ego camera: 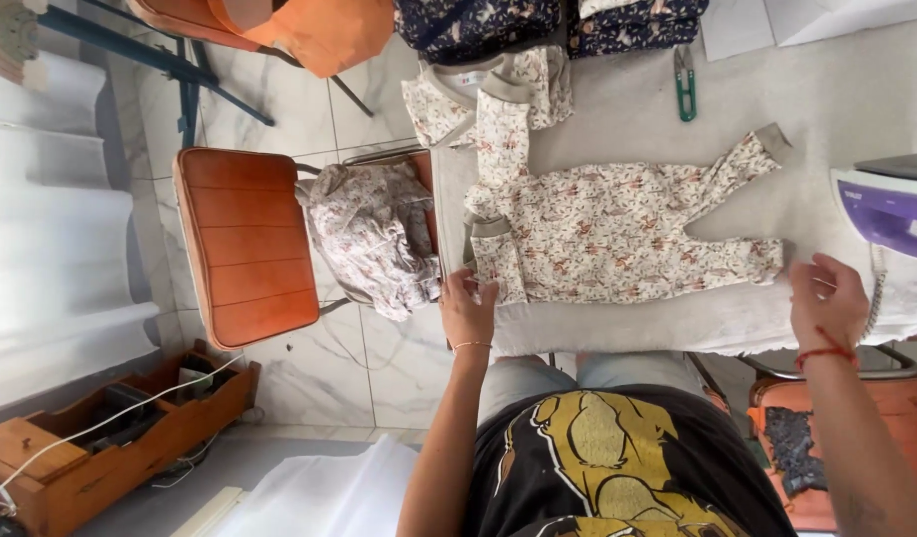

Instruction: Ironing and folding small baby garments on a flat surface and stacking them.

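A small cream baby garment with a floral print (607, 229) lies spread flat on a pale padded table (677, 109). My left hand (467, 308) rests at the table's near left corner and pinches the garment's lower left edge by the sleeve. My right hand (828, 298), with a red string at the wrist, hovers with fingers apart just past the garment's leg end, near the table's front edge. A second printed garment (478, 94) lies folded at the table's far left.
A purple and white iron (891, 209) stands at the table's right. Green thread snips (685, 88) lie near the back. Dark printed clothes (478, 25) are stacked behind. An orange chair (245, 244) with a heap of printed fabric (374, 234) stands left; a wooden box (110, 438) sits on the floor.
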